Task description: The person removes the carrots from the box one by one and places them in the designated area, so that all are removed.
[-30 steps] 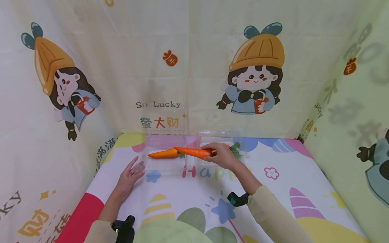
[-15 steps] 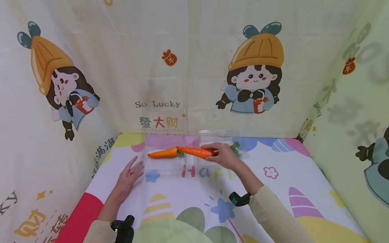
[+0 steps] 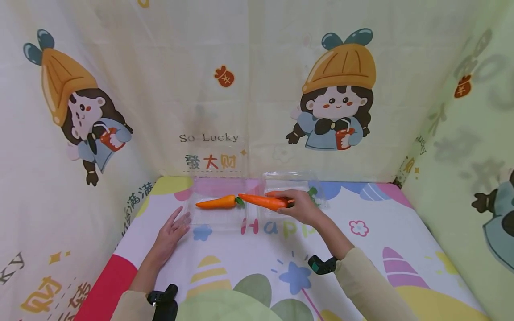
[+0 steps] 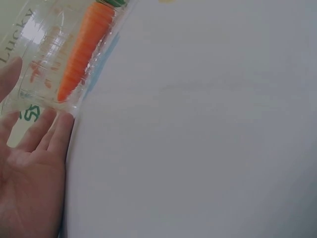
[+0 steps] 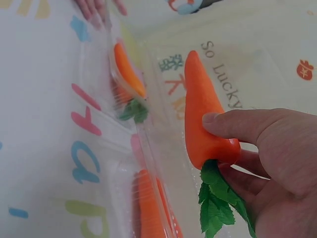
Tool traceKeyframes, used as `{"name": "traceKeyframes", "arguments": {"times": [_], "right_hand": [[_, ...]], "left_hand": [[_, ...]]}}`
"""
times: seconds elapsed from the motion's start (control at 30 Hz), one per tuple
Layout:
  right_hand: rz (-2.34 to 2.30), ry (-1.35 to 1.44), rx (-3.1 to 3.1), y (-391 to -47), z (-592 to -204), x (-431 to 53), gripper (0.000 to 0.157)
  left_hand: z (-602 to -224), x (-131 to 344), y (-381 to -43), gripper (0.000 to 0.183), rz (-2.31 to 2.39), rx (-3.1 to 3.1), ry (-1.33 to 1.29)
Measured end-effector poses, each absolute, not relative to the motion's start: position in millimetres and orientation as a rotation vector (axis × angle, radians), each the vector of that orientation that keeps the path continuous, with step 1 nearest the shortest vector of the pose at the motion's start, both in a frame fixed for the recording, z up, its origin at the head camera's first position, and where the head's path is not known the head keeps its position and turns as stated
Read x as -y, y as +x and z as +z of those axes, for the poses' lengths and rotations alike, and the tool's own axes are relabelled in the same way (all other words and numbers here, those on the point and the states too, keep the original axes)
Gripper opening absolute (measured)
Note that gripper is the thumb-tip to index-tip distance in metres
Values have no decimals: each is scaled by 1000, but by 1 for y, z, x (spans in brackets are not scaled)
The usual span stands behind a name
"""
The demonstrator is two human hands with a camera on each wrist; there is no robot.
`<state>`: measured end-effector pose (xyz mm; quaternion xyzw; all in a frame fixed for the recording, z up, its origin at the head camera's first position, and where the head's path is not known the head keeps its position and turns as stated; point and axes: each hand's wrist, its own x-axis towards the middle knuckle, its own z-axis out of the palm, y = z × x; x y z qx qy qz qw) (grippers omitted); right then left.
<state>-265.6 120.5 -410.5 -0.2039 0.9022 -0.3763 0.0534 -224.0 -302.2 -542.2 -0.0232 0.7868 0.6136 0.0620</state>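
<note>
My right hand (image 3: 299, 206) grips an orange carrot (image 3: 263, 202) by its thick end, thumb on top, its tip pointing left. In the right wrist view, green leaves (image 5: 215, 203) hang below the fingers. A second carrot (image 3: 217, 203) lies in the left see-through plastic box (image 3: 218, 218), leaves to the right. My left hand (image 3: 170, 234) rests at that box's left side, fingers extended, fingertips right at its wall. Under the right hand is the right plastic box (image 3: 287, 174), holding a third carrot (image 5: 151, 208), partly hidden by the hand in the head view.
Both boxes stand side by side at the back of the table, on a printed cloth (image 3: 225, 249). A patterned curtain (image 3: 273, 111) rises right behind them. The left box's raised lid (image 3: 225, 149) leans up against it.
My right hand has shifted slightly right with the carrot, so its tip no longer overlaps the leaves of the carrot in the left box. The left hand has stayed in place.
</note>
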Motion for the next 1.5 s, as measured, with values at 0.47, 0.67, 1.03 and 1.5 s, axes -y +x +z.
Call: {"name": "traceKeyframes", "arguments": {"times": [0.47,0.67,1.03,1.5], "right_hand": [[-1102,-566,-2787,-259,-410,-146,43],[-1115,-556,-2796,-255,-411,-160,41],[-1129,-502,-2789,-248,-412,-174,42],[-1115,-489,-2809,-242,-414,-189,44]], "left_hand": [[-540,302,-223,72,1841,-2375,-33],[-539,301,-222,71,1856,-2357,-43],[-531,298,-219,72,1906,-2298,-51],[-542,301,-222,71,1925,-2301,-21]]}}
